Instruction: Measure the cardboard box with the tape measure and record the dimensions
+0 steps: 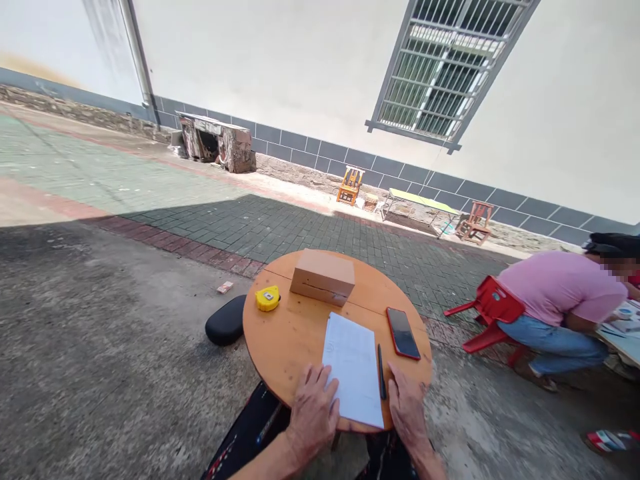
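- Near the front rim of the round orange-brown wooden desk, a white printed paper sheet lies flat, its short edge toward me.
- My left hand lies palm down, fingers loosely spread, their tips on the sheet's left edge; it grips nothing.
- My right hand rests flat as well, fingers open and empty, just beside the slim black pen along the sheet's right edge.
- A red-cased smartphone, its screen dark, lies right of the pen.
- Farther back sit a closed brown cardboard box and a yellow tape measure.
- Around the desk is grey concrete, then brick paving and a white wall with a barred window.
- A person in a pink top crouches at the right by a red plastic chair.
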The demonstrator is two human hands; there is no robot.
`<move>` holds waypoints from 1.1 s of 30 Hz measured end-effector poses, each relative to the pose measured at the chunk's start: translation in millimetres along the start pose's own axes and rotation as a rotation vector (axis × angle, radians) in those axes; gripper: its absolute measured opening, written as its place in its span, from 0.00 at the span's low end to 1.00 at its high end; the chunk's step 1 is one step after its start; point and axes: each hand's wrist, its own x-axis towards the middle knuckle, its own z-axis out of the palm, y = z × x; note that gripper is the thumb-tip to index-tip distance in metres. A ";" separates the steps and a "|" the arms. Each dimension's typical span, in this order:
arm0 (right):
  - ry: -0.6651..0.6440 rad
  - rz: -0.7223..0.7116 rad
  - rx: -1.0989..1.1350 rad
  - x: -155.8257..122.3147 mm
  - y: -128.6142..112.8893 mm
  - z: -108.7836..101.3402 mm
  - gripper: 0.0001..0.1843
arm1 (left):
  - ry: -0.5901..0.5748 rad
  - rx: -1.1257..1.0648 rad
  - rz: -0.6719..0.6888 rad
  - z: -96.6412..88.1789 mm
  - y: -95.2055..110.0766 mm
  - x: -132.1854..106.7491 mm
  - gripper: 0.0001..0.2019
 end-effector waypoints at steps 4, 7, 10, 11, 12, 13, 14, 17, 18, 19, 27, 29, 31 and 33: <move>0.021 0.020 0.069 0.3 3.8 2.9 0.25 | -0.034 -0.022 -0.035 16.7 11.6 13.5 0.14; 0.010 0.061 0.106 5.2 10.2 3.8 0.24 | -0.071 -0.029 -0.074 25.8 21.0 23.4 0.13; -0.011 0.087 0.132 10.9 19.0 3.6 0.25 | -0.079 -0.078 -0.082 23.7 18.3 29.8 0.13; -0.015 0.093 0.149 13.6 21.2 2.8 0.26 | -0.064 -0.105 -0.079 19.6 12.8 33.0 0.14; -0.018 0.102 0.170 17.4 22.3 1.4 0.26 | -0.038 -0.134 -0.079 13.6 4.7 37.8 0.16; -0.017 0.118 0.190 22.7 21.7 -0.7 0.26 | 0.004 -0.163 -0.088 5.9 -5.9 44.7 0.18; -0.018 0.137 0.213 30.0 19.2 -3.3 0.26 | 0.060 -0.191 -0.111 -3.5 -18.8 54.1 0.20; -0.029 0.215 0.337 65.8 -1.6 -11.6 0.24 | 0.300 -0.297 -0.274 -37.7 -67.0 95.9 0.21; -0.035 0.247 0.406 82.3 -12.1 -12.8 0.24 | 0.366 -0.345 -0.356 -49.1 -84.2 113.2 0.21; -0.051 0.294 0.482 100.7 -23.6 -12.3 0.24 | 0.395 -0.356 -0.399 -59.3 -100.8 131.2 0.22; -0.067 0.366 0.739 238.5 -99.3 38.9 0.26 | 0.301 -0.503 -0.522 -65.3 -165.5 235.4 0.20; -0.073 0.364 0.788 244.5 -109.9 43.8 0.23 | 0.286 -0.543 -0.528 -59.6 -161.6 233.3 0.20; -0.065 0.354 0.848 233.9 -117.1 38.7 0.21 | 0.303 -0.576 -0.529 -58.8 -153.1 216.2 0.22; -0.060 0.336 0.910 209.6 -121.0 26.5 0.23 | 0.340 -0.605 -0.524 -61.5 -142.5 186.5 0.26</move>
